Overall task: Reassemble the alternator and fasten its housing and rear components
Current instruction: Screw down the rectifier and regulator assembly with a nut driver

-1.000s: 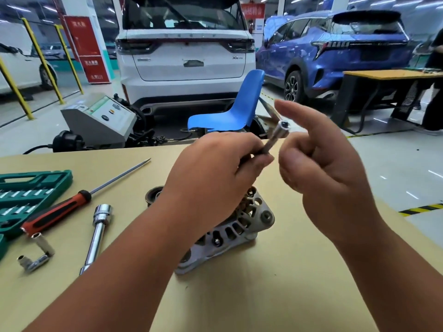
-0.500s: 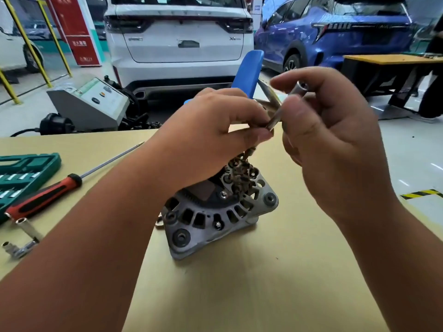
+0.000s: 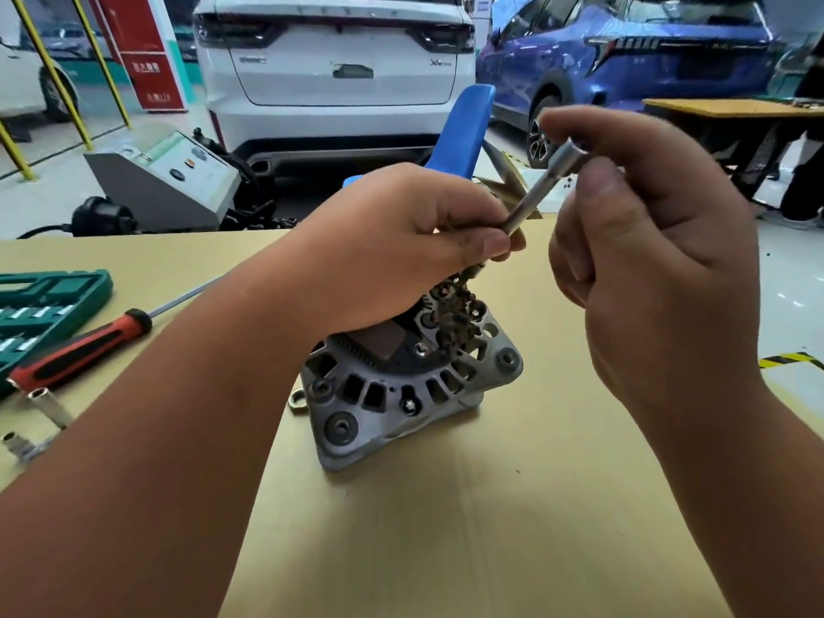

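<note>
Where the 2 forearms converge above the bench (image 3: pixel 446 550), a long socket (image 3: pixel 539 187) is held slantwise between both hands, its wider end uppermost and to the right.

Left hand (image 3: pixel 392 247): the grip pinches the socket's lower end between thumb and curled fingers.

Right hand (image 3: pixel 660 252): the grip closes thumb and forefinger on the socket's upper end. The other fingers are folded toward the palm.

Alternator (image 3: pixel 401 394): stands on the bench directly below the left hand, between the 2 forearms. Its slotted grey housing faces the camera and leans back. A dark block and a brownish, knobbly cluster show at its top, the latter too blurred to identify. Whether the left hand touches the alternator cannot be told.

A small metal ring (image 3: pixel 296 400) lies on the bench just beside the housing's left edge.

Left part of the bench: a red-handled screwdriver (image 3: pixel 80 352) lies aslant. A green case (image 3: pixel 49 301) sits just beyond it at the edge. An L-shaped wrench (image 3: pixel 33 423) lies nearer the camera, partly hidden by the left forearm.

Beyond the bench: a blue chair (image 3: pixel 468 122), a grey machine (image 3: pixel 169 185) on the floor, a white car (image 3: pixel 334 60) and a blue car (image 3: pixel 646 60), both seen from behind.
</note>
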`<action>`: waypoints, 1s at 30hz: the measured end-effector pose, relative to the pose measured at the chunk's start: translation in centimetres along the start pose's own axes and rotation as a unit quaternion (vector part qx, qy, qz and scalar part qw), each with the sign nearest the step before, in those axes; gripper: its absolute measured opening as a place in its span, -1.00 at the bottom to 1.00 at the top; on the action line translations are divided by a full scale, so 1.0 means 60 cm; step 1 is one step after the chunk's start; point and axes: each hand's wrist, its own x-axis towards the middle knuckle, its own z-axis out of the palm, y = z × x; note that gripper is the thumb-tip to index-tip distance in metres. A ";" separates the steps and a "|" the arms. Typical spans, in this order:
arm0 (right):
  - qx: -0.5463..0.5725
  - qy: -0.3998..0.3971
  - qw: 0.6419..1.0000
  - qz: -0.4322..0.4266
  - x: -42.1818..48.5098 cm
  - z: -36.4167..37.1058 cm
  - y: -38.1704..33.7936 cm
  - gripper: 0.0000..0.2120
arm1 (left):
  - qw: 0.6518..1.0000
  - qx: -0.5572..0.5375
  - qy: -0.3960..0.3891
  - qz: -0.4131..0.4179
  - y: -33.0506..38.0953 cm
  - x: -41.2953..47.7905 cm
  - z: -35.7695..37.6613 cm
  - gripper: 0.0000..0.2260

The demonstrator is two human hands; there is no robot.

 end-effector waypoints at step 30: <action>0.314 0.241 0.771 0.499 0.015 -0.031 0.067 -0.62 | 0.999 0.026 0.005 -0.025 -0.008 -0.001 0.003 -0.82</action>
